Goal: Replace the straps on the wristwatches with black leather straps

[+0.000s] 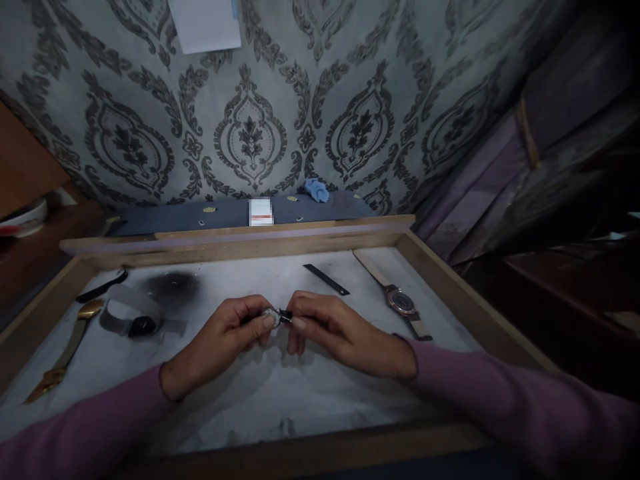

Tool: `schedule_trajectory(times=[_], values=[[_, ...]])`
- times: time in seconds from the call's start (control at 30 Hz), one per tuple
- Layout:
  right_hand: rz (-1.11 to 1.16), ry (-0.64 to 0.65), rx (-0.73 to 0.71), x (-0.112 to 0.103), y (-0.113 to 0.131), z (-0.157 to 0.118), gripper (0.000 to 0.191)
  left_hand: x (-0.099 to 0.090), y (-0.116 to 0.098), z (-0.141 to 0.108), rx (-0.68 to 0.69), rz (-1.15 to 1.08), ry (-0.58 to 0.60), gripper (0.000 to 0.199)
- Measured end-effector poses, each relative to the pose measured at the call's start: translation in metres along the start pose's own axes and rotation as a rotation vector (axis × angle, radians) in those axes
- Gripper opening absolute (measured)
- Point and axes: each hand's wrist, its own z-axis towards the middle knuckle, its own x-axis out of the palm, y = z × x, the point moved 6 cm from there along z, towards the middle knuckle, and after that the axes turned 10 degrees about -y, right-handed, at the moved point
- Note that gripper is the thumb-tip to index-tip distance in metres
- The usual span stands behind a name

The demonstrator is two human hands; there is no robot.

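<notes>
Between my two hands, over the middle of a wood-rimmed tray (240,455), is a small round watch (273,316). My left hand (231,331) is closed on the watch case, its thumb lying over the face. My right hand (334,327) pinches a thin dark piece (285,316) at the right side of the case; whether that is a strap end or a tool I cannot tell. Just beyond my right hand lies a loose black strap (326,279). A watch with a brown and beige strap (401,301) rests farther right.
On the tray's left are a gold watch (67,347), a watch with a grey mesh band (143,326) and a black strap (103,287). Behind the rim sit a small white box (261,213) and a blue crumpled cloth (317,191). A bowl (29,220) stands at far left.
</notes>
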Motion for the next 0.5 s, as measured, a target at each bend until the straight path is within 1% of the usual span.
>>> schedule_trajectory(times=[0.27,0.5], values=[[0.142,0.007,0.137,0.000,-0.006,0.001,0.040,0.000,-0.001,-0.001,-0.012,-0.031,0.004,0.028],[0.260,0.035,0.221,0.001,-0.015,0.002,0.040,-0.002,-0.003,-0.001,0.034,0.041,0.011,0.029]])
